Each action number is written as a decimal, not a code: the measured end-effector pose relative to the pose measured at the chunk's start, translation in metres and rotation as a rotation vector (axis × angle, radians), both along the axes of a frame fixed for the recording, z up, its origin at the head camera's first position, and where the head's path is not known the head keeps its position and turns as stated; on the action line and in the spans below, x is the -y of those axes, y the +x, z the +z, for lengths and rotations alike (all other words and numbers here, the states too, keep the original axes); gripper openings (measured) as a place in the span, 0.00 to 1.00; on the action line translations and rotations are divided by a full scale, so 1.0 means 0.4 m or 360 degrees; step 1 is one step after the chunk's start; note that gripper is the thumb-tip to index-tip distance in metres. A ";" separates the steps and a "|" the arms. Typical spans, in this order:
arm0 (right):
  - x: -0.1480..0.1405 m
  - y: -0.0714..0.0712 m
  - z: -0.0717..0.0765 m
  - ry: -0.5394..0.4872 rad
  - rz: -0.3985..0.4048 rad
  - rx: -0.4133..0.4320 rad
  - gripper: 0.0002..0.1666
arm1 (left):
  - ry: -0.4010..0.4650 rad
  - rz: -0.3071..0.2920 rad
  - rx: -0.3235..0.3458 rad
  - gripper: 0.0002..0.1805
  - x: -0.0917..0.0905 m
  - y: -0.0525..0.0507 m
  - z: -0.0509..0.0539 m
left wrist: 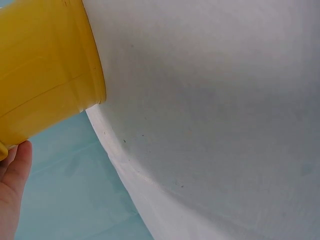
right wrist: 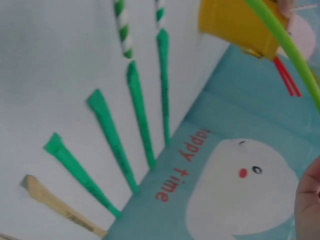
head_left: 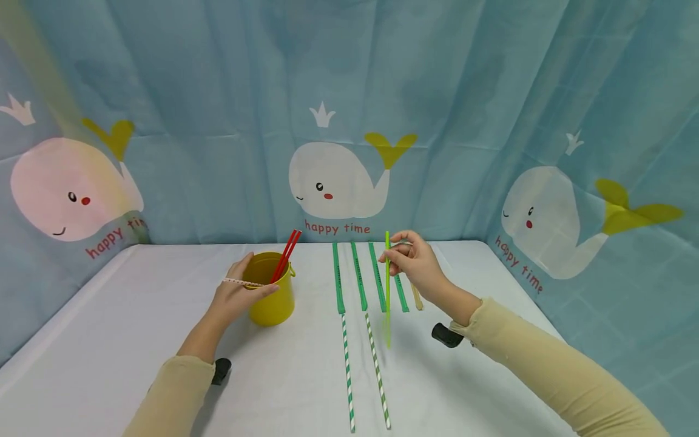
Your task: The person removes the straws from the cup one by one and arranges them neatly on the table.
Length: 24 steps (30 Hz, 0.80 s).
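Note:
My left hand [head_left: 236, 292] grips the side of a small yellow bucket [head_left: 275, 306], thumb across its near side. A thin pale strip with dots [head_left: 240, 281] crosses between the thumb and fingers; whether it is held cannot be told. Two red straws [head_left: 286, 256] lean in the bucket, tops above the rim. To the right, my right hand [head_left: 417, 264] pinches a bright green straw [head_left: 388, 291] near its upper part, upright and over the table. In the right wrist view this straw [right wrist: 287, 42] passes close to the camera.
Several green paper-wrapped straws [head_left: 338, 279] lie side by side at the back of the white table [head_left: 311, 376]. A tan wrapped one [head_left: 417, 297] is at their right. Two green-and-white striped straws [head_left: 348, 373] lie nearer. Behind hangs a blue whale-print curtain [head_left: 229, 170].

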State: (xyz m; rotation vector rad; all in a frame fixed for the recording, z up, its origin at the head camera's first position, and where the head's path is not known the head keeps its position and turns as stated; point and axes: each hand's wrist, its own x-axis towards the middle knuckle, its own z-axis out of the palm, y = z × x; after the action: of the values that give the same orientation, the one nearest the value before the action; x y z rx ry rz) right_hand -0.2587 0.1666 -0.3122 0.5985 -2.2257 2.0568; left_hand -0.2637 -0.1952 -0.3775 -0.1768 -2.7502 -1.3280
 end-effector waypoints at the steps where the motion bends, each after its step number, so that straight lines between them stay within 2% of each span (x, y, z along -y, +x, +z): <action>1: -0.003 -0.001 -0.007 0.0005 -0.0005 0.0007 0.09 | 0.0005 0.0002 0.0003 0.57 0.000 0.000 0.000; 6: -0.021 -0.004 -0.042 0.0122 -0.0003 0.0038 0.08 | 0.0019 0.0005 0.0004 0.57 0.001 0.001 0.002; 11: -0.051 -0.006 -0.085 0.0351 0.0094 0.0114 0.20 | 0.0008 -0.0002 0.0004 0.57 0.001 -0.001 0.001; 17: -0.086 0.005 -0.136 0.0638 0.0191 0.0074 0.26 | 0.0007 -0.0014 -0.0012 0.57 0.001 -0.004 -0.001; 24: -0.101 0.023 -0.194 0.0819 0.0366 0.0047 0.29 | 0.0014 -0.0015 -0.0017 0.57 0.002 -0.003 -0.003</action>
State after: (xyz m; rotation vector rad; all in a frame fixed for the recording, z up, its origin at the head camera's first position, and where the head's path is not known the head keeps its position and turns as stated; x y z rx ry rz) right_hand -0.2496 0.2069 -0.3899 0.8950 -2.8387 1.5633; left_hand -0.2649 -0.1960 -0.3789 -0.1958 -2.7376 -1.3373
